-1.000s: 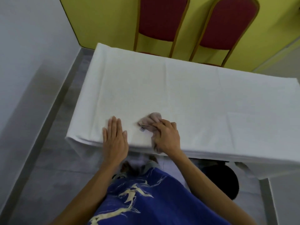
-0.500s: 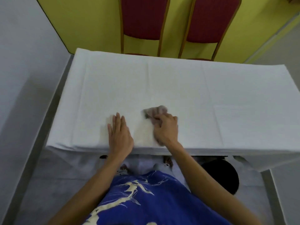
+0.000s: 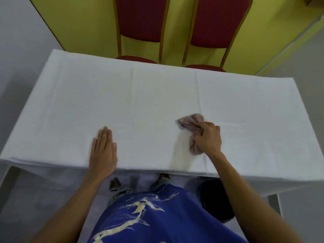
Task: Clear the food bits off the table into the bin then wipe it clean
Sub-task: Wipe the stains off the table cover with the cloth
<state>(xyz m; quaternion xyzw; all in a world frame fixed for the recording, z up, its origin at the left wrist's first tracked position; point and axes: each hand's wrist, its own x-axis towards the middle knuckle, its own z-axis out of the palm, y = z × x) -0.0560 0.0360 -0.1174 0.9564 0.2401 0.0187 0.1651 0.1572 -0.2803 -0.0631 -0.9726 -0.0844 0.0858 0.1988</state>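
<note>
The right hand (image 3: 207,137) grips a bunched pinkish-grey cloth (image 3: 190,122) against the white-covered tabletop (image 3: 157,95), fingers curled around the wad so that part protrudes ahead of the knuckles and part trails below the palm. The left hand (image 3: 103,153) lies flat near the front edge, fingers pressed together and extended, bracing the covering. No food bits are visible on the surface, so the step in hand is judged to be the wipe. A dark round object (image 3: 215,200), possibly the bin, sits on the floor under the front edge beside the person's right side; its identity cannot be confirmed. To perform the wipe well: keep downward pressure even through the palm, not the fingertips alone; run overlapping strokes from the far side toward the front edge; hold the flat hand firm so the covering does not ruck or slide. Refold the cloth to present a clean face when one side soils. Cover the right-hand and far areas, which lie well apart from the cloth.
</note>
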